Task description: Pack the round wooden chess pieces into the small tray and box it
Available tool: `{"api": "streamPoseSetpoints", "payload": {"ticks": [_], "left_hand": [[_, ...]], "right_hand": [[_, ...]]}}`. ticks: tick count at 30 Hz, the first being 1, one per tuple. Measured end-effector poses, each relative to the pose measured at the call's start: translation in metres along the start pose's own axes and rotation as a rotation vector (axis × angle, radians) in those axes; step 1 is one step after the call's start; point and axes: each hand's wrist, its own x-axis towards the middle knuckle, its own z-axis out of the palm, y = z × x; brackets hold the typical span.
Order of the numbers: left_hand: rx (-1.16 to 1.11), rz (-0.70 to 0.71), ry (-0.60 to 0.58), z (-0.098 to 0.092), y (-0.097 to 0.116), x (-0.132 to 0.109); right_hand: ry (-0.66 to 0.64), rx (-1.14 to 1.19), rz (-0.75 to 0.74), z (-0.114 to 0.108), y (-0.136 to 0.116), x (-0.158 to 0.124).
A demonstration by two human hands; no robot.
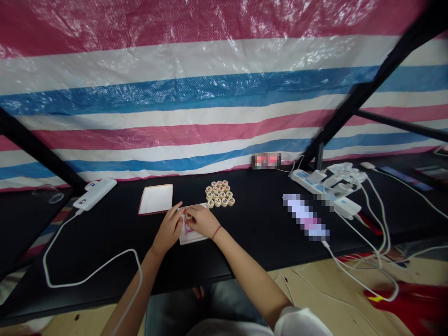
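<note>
Both my hands are over a shallow white box (pixel 192 237) with pink print on its surface. My right hand (pixel 204 221) is closed in a pinch on a round wooden Chinese chess piece (pixel 189 216), partly covered by the fingers. At the box's left edge, my left hand (pixel 170 227) lies with its fingers stretched out, the fingertips close to my right hand. Just beyond the box, several Chinese chess pieces (pixel 218 193) stand grouped in rows, marked with red and black characters. To the left lies a white-faced box lid (pixel 156 199) with a reddish edge.
A white power bank (pixel 95 194) with a looping cable lies left on the black table (pixel 255 224). At the right are a phone (pixel 305 217) and a power strip (pixel 325 192) with plugs and cables. A small display (pixel 266 160) stands by the striped sheet (pixel 210 116).
</note>
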Motion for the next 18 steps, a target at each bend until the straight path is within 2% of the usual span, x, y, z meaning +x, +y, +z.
{"api": "streamPoseSetpoints", "payload": {"ticks": [3, 12, 18], "left_hand": [[-0.038, -0.045, -0.058, 0.0026, -0.0046, -0.0002], [-0.108, -0.122, -0.058, 0.0044, -0.0081, -0.0053], [-0.194, -0.151, -0.029, 0.0050, -0.0075, 0.0022]], "right_hand": [[0.006, 0.056, -0.007, -0.0018, -0.0001, -0.0018], [0.005, 0.102, 0.046, 0.0006, 0.0011, -0.0003], [0.144, 0.223, 0.067, -0.0040, 0.0027, -0.0035]]}}
